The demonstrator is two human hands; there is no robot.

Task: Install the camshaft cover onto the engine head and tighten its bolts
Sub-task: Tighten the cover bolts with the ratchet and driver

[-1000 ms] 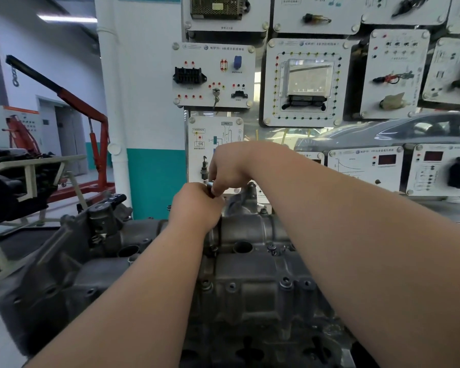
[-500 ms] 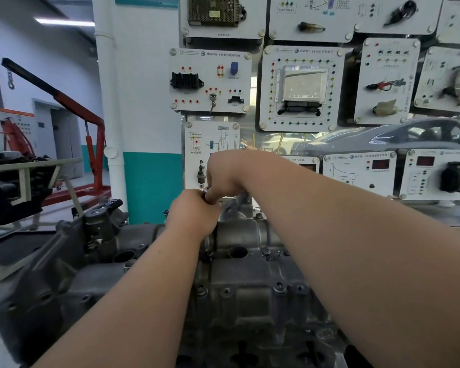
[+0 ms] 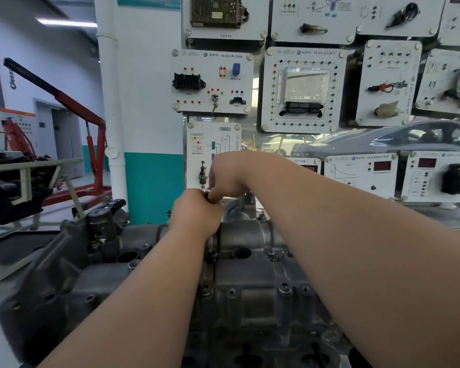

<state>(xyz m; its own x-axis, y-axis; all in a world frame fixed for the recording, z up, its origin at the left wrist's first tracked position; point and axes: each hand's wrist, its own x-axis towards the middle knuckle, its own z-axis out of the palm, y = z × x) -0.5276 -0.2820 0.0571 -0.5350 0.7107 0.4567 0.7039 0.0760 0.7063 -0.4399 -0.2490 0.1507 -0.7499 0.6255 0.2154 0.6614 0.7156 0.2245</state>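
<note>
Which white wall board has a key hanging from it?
The leftmost middle-row board, with black socket and blue block; its key hangs near the lower edge.

A tall red metal crane (image 3: pixel 98 152) stands on the pale grey shiny floor (image 3: pixel 96 179). Near it stands a cream metal frame (image 3: pixel 39 166) with a dark engine (image 3: pixel 0 193) on top. What holds up the big grey metal engine (image 3: pixel 246 301) in front is hidden.
</note>
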